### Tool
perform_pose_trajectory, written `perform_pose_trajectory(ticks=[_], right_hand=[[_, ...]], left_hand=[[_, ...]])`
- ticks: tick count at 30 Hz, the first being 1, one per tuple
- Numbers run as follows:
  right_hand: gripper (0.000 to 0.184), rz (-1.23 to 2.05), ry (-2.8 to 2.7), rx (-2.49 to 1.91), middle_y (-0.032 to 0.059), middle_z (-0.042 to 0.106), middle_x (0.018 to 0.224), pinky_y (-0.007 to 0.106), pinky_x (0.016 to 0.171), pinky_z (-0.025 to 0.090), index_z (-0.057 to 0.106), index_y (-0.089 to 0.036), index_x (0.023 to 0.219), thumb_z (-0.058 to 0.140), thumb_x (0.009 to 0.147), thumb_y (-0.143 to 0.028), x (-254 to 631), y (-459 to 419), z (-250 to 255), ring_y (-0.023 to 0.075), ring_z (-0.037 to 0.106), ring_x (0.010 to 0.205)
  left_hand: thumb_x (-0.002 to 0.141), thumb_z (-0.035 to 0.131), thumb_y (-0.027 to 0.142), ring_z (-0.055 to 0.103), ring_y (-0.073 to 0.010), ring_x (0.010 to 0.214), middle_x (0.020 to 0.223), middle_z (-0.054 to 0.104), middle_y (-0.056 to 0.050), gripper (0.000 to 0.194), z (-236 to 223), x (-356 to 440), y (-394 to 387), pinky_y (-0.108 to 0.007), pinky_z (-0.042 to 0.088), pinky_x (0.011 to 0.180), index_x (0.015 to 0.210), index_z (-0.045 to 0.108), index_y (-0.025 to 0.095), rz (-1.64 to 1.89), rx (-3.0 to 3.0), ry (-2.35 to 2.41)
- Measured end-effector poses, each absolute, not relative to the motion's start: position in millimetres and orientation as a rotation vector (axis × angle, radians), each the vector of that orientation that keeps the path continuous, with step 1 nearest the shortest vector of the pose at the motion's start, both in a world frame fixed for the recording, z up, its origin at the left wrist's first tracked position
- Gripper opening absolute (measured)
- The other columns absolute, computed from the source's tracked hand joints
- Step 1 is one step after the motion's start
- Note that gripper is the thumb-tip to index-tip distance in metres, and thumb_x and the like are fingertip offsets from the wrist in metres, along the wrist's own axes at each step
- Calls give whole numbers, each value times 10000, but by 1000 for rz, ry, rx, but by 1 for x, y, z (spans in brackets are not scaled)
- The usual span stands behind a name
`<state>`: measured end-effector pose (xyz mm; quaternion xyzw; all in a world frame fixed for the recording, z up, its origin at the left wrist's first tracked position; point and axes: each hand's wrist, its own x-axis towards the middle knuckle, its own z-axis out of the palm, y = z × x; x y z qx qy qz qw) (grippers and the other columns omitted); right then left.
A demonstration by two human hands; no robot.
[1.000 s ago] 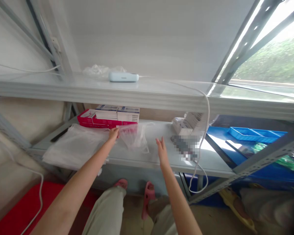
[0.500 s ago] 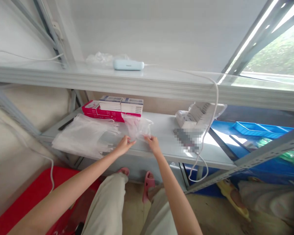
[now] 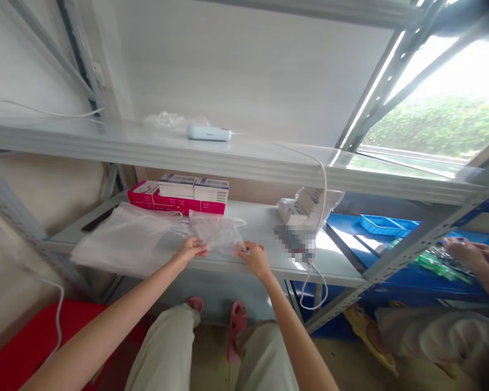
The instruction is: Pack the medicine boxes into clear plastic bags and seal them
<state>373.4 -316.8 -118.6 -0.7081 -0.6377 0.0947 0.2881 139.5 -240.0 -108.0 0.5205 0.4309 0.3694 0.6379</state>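
Observation:
Between my hands a clear plastic bag is stretched out over the front part of the lower shelf. My left hand pinches its near left corner, and my right hand pinches the near right corner. To the left lies a flat pile of translucent plastic bags, partly beside the held one. Behind it are pink boxes with white boxes stacked on top. Whether anything is inside the held bag, I cannot tell.
Above runs an upper shelf bearing a pale blue device. A white cable hangs down at the right, near a white package. Beyond the rack post, another person's hands work near blue trays. A red container stands lower left.
The bag has gone from bunched and upright to spread flatter and wider, with my hands farther apart. My view has shifted right, bringing another person's hands into sight.

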Motion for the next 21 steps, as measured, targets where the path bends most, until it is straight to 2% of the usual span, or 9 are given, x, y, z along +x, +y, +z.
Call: perform_pose_trajectory(ticks=[3, 8, 12, 16, 21], right_hand=[[216, 148, -1752, -1891, 45, 710, 883, 341, 873, 351, 716, -235, 925, 609, 812, -385, 386, -325, -115, 226, 613, 927], [230, 202, -1724, -1847, 51, 708, 891, 316, 818, 387, 725, -237, 917, 564, 832, -378, 412, -335, -122, 217, 624, 894], [234, 162, -1775, -1909, 55, 707, 936, 351, 873, 359, 723, -231, 834, 528, 859, -359, 427, -346, -130, 224, 613, 945], [232, 80, -1861, -1903, 43, 701, 912, 379, 904, 324, 715, -244, 818, 516, 880, -346, 433, -357, -132, 212, 603, 924], [210, -8, -1952, -1929, 34, 690, 891, 422, 970, 286, 695, -248, 798, 542, 874, -371, 432, -375, -133, 206, 598, 916]], left_hand=[[620, 817, 199, 598, -107, 518, 616, 644, 2, 368, -98, 121, -240, -221, 489, 569, 865, 546, 145, 803, 1201, 1044], [628, 805, 254, 575, -95, 518, 636, 634, 5, 375, -89, 93, -237, -198, 450, 541, 901, 565, 162, 770, 1253, 1079], [587, 825, 330, 561, -100, 495, 623, 616, 3, 476, -85, 73, -242, -211, 437, 523, 946, 577, 139, 702, 1296, 1056], [549, 825, 329, 567, -108, 500, 630, 640, -13, 567, -81, 58, -251, -228, 450, 556, 1000, 546, 127, 606, 1327, 1054], [607, 760, 364, 575, -118, 523, 628, 627, 3, 580, -81, 51, -263, -221, 433, 551, 1099, 537, 154, 477, 1368, 984]])
